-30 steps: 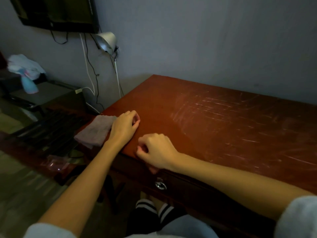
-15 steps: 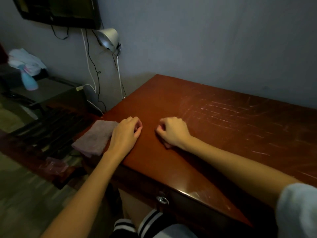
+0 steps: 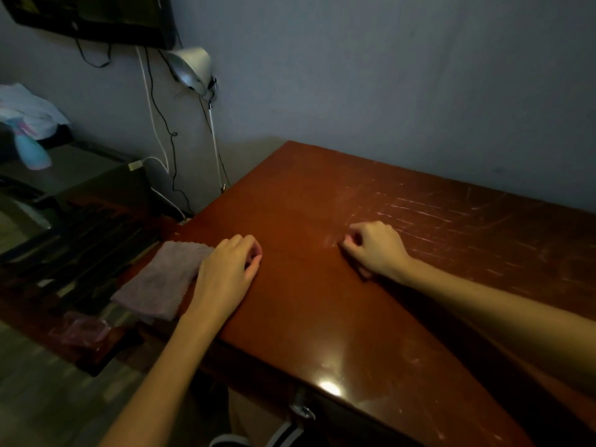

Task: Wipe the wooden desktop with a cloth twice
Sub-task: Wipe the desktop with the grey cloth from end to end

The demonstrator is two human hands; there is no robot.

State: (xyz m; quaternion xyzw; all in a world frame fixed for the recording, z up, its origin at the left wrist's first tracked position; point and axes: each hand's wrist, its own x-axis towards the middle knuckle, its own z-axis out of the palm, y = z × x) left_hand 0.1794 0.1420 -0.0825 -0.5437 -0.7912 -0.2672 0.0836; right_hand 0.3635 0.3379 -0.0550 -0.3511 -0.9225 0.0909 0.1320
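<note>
1. The cloth (image 3: 161, 279) lies just left of the left hand (image 3: 225, 272), touching it and overhanging the desktop (image 3: 322, 317) edge. Its long axis runs away from the person.
2. The left hand, the nearer one, rests with fingers loosely curled, holding nothing.
3. The right hand (image 3: 374, 250) rests well to the right, curled into a fist, with nothing seen inside.
4. Nothing lies between the left hand and the cloth. A lamp (image 3: 190, 67) hangs beyond.

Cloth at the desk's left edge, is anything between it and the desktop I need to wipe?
Only your hands: the left hand sits right beside the cloth, the right hand rests on the desktop farther right. Nothing else visible.
</note>
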